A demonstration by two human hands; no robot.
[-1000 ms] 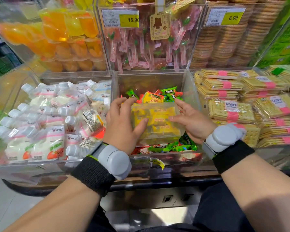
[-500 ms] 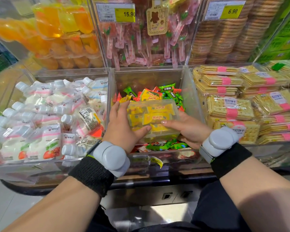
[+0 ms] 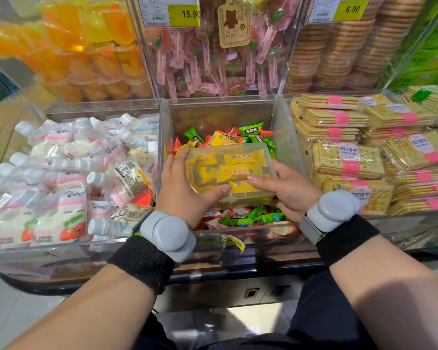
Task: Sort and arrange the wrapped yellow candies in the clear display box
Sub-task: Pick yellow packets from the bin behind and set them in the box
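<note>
Yellow price tags read 15.90 [image 3: 190, 13] above the pink lollipop bin and 6.90 [image 3: 352, 8] above the stacked round biscuits. The cracker packs [image 3: 347, 160] on the right carry the label 苏打饼干. The clear display box [image 3: 232, 173] sits over the middle bin of green, red and yellow sweets, its wrapped yellow candies [image 3: 238, 171] in rows. The left hand [image 3: 185, 190] clasps its left side; the right hand [image 3: 286, 190] grips its right side, thumb on top. White spouted pouches [image 3: 68, 173] fill the left bin.

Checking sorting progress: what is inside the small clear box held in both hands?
The clear box, held by the left hand and right hand, holds only yellow wrapped candies, lying roughly flat. Lower layers and the exact count are hidden by the top candies and the thumbs.
</note>
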